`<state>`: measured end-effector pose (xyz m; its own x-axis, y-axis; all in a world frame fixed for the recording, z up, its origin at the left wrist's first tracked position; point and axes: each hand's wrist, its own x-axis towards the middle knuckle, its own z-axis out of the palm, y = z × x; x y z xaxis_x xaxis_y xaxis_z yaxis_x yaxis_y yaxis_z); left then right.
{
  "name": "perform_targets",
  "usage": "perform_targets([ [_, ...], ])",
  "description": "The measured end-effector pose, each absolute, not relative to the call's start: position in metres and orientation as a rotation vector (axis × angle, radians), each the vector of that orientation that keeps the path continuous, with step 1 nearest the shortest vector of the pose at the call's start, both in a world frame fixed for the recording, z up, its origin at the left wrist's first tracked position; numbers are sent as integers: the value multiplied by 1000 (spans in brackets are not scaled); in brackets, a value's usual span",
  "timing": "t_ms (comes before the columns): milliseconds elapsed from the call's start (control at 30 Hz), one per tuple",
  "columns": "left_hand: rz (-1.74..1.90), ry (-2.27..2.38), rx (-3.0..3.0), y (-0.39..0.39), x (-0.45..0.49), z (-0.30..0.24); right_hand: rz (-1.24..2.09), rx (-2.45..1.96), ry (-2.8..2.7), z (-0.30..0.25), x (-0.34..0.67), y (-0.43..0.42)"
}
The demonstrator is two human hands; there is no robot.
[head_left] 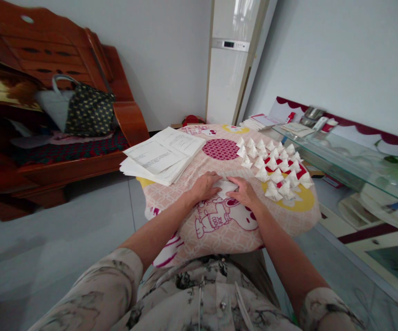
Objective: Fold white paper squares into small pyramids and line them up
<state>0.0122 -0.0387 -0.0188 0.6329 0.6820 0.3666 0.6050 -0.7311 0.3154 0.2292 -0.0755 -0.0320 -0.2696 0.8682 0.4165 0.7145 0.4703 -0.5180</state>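
Note:
A small folded piece of white paper (225, 187) lies on the patterned tablecloth (185, 216) in front of me. My left hand (206, 185) grips its left side, fingers bent over the edge. From the right, my right hand (243, 189) holds the other side with thumb and fingers closed on it. Several folded paper pyramids (272, 163) stand in rows to the right of my right hand. Beyond my left hand lies a stack of printed paper sheets (166, 154), its edges uneven.
A glass-topped stand (350, 161) carrying cups, tins and papers adjoins the table on the right. At the left is a wooden bench (126, 119) with a dark patterned bag (88, 110) on it. A tall white air conditioner (228, 78) stands behind the table.

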Motion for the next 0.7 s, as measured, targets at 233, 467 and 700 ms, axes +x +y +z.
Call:
perform_targets([
  [233, 767, 1034, 2684, -40, 12, -18, 297, -1330, -2052, -29, 227, -78],
  [467, 803, 1063, 2589, -33, 14, -18, 306, -1332, -2046, -31, 227, -75],
  [700, 625, 1202, 2494, -30, 13, -11, 266, -1352, -2069, -38, 223, -68],
])
